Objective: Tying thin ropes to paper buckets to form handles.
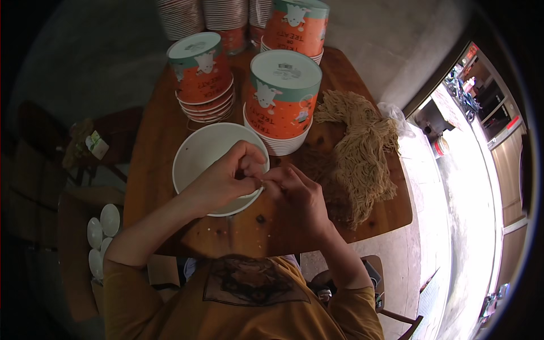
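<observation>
An open white paper bucket [195, 150] stands at the table's near middle, its pale inside facing up. My left hand [229, 175] reaches across it, thumb and fingers pinched at the right side of its rim. My right hand [300, 195] meets it there from outside the bucket, its fingers also closed in a pinch. A tiny pale bit shows between the fingertips, too small to name. Just right of my right hand lies a loose bundle of tan twine [365, 153], its strands spilling toward the near edge.
Upside-down stacks of orange and green printed buckets stand behind, at the left [201, 71], middle [286, 93] and back [297, 28]. Wrapped stacks [224, 17] rise at the rear. Small crumbs dot the wooden table [272, 232]. A box [79, 255] of round white items sits lower left.
</observation>
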